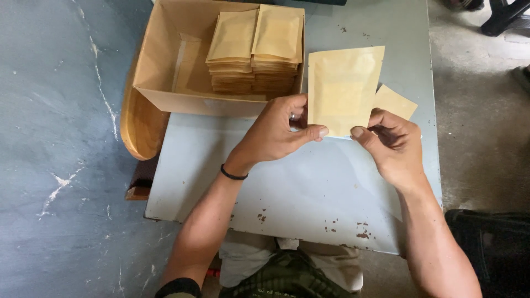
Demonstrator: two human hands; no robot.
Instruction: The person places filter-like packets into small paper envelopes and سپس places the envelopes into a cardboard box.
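Observation:
A flat tan paper pouch (343,87) stands upright over the grey table (309,187), held at its bottom edge by both hands. My left hand (276,132) pinches the lower left corner between thumb and fingers. My right hand (393,144) pinches the lower right corner. A second, smaller tan pouch or paper piece (396,102) sticks out behind my right hand's fingers. An open cardboard box (165,83) at the table's far left holds two stacks of the same pouches (255,51).
A wooden curved object (141,127) leans beside the table's left edge under the box. Painted blue-grey floor (61,149) lies left of the table, bare concrete at the right. A dark bag (497,243) sits at the lower right.

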